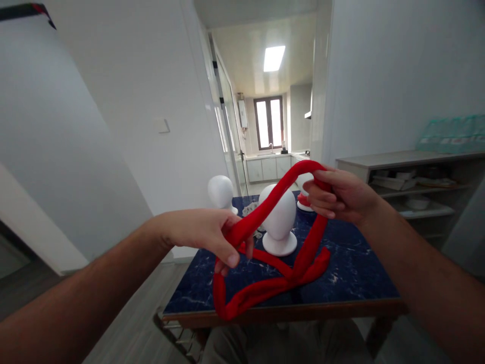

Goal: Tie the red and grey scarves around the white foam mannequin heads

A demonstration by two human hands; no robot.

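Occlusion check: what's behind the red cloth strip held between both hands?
Mainly a smooth white mannequin head on a blue marbled tabletop. The red cloth strip covers part of the head's upper left; that part can't be seen.

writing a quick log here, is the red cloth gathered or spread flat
Gathered, not spread flat: the red cloth runs as a narrow band between the left hand and right hand, its rest looping below.

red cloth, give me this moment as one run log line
left hand: holding red cloth | right hand: holding it, higher in view | nearest white head: upright on blue table, partly behind cloth
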